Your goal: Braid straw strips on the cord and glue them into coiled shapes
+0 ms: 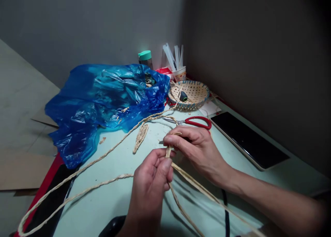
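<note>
My left hand (155,171) is closed, thumb over fingers, on a pale twisted straw cord (100,184). Just above it, my right hand (193,145) pinches a short upper piece of the same straw between thumb and fingers. Two loose straw strands (196,185) run from my hands toward the lower right. The cord makes a long loop to the left and back toward the basket. By the right hand lie red-handled scissors (198,121), partly opened. A small woven straw piece (141,137) rests on the table left of the hands. A dark pointed tip (161,142) shows beside my right fingertips.
A crumpled blue plastic bag (108,95) covers the back left. Behind the scissors stands a woven basket (195,94) with a dark thread spool (183,96) in it. A cup of straws (179,74) and a green-lidded bottle (146,59) stand near the wall. A phone (248,138) lies right.
</note>
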Demonstrator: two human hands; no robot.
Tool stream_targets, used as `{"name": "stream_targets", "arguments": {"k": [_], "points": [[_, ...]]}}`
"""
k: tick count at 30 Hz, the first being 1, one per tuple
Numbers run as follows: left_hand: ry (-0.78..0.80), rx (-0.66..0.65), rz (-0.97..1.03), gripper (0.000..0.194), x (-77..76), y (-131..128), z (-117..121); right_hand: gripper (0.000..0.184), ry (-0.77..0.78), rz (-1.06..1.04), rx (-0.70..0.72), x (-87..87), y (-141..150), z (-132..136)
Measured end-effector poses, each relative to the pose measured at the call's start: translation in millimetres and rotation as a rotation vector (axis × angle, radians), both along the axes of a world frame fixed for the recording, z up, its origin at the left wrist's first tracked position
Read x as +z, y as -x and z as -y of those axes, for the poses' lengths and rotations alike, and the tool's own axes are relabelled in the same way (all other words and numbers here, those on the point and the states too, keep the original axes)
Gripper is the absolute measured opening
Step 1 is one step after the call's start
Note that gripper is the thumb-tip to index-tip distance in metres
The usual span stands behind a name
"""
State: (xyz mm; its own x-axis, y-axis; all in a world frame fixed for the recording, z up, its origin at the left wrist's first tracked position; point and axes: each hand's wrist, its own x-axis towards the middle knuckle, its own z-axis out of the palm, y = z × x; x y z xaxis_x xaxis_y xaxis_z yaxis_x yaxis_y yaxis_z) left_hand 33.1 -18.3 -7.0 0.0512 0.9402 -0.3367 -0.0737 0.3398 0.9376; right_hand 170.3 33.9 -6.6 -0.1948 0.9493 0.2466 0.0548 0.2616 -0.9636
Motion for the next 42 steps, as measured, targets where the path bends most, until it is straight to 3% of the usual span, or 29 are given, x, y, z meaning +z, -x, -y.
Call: {"name": "stream_targets", "arguments": {"k": [3, 7, 11, 14, 19, 23, 26, 30, 34, 38, 42], "points": [[-0.065, 0.02, -0.111, 0.026, 2.0, -3, 7, 0.026, 0.142, -0.08, 0.015, -1.8, 2, 0], [-0.109, 0.019, -0.204, 0.022, 3.6, -2, 8, 0.027, 0.417, -0.319, 0.215, -11.1, 3, -3], [-0.05, -0.01, -0.082, 0.023, 2.4, 3, 2, 0.026, 0.479, -0.4, 0.271, -14.4, 0, -8], [0.007, -0.044, 0.022, 0.028, 2.0, 7, -2, 0.026, 0.433, -0.315, 0.252, -5.5, -7, -9], [-0.071, 0.017, 0.073, 0.026, 2.3, 13, -5, 0.023, 0.302, 0.064, 0.469, 7.0, -10, 1], [-0.158, 0.034, 0.055, 0.025, 2.4, 15, -8, 0.024, 0.092, 0.44, 0.327, 2.4, -4, 14], [-0.167, 0.015, -0.002, 0.026, 2.7, 16, -7, 0.024, 0.034, 0.485, 0.28, -0.2, -3, 16], [-0.168, -0.004, -0.075, 0.027, 3.1, 15, -4, 0.032, 0.007, 0.411, 0.321, -0.1, -6, 12], [-0.295, -0.007, -0.323, 0.021, 2.8, 16, -2, 0.038, 0.024, 0.343, 0.288, -0.5, -6, 11], [-0.621, 0.007, -0.794, 0.011, 3.7, 25, -6, 0.04, 0.066, 0.321, 0.184, -1.2, -7, 9], [-0.86, 0.021, -0.98, 0.011, 1.9, 28, -7, 0.041, 0.16, 0.264, 0.165, -0.2, -7, 4]]}}
